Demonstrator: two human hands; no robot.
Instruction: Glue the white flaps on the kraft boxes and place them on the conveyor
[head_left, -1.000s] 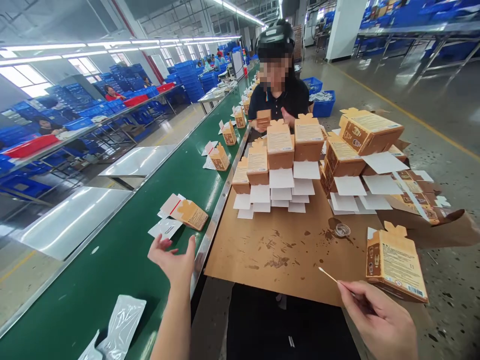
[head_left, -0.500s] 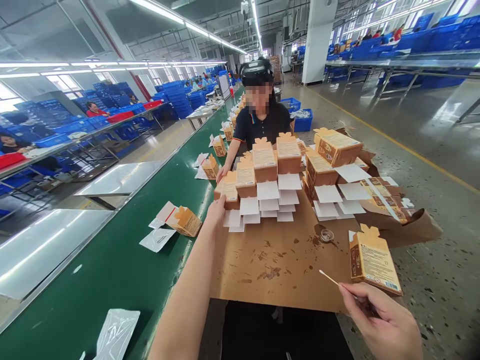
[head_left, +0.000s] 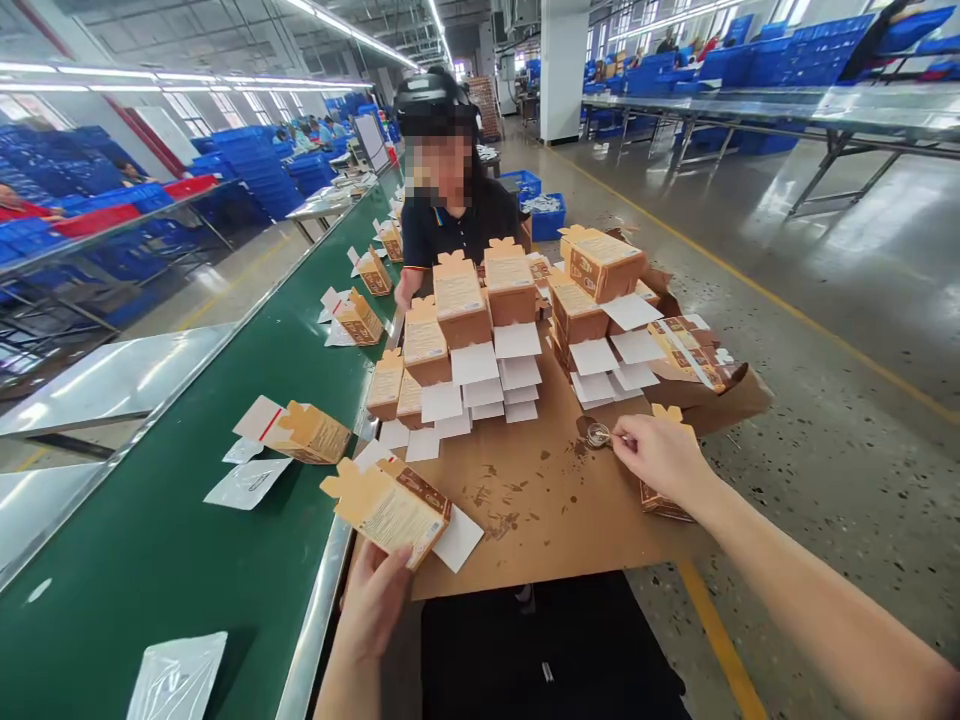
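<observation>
- Here runs the green conveyor belt (head_left: 202, 560), biggest of the lot, sweeping from eight o'clock of the view up to eleven
- Spread at six o'clock, the brown cardboard sheet (head_left: 585, 530), dark wet-looking marks across it
- Up at twelve, a co-worker (head_left: 469, 235) in a dark top, seated behind the cartons
- In front of that person, the near stack (head_left: 459, 285) of brown cartons, white flaps jutting toward six
- At two o'clock, the second stack (head_left: 604, 265), smaller, one carton tilted on top
- Now the held carton (head_left: 394, 505), at seven o'clock, tilted over the sheet's near-left corner, notched tabs toward ten, white flap out toward four
- Eight o'clock, another carton (head_left: 319, 435) lying on the belt, lid open
- Four o'clock, a partly hidden carton (head_left: 660, 502) behind the right wrist
- Lower at eight, a silvery pouch (head_left: 176, 675) on the belt
- Right hand (head_left: 656, 455), four o'clock, fingertips pinched together right at the dish; what sits between them I cannot tell
- Left hand (head_left: 375, 595), seven o'clock, clamped on the held carton's lower end, thumb on the printed face
- Smallest, the clear dish (head_left: 598, 434), four o'clock, on the sheet in a dark patch
</observation>
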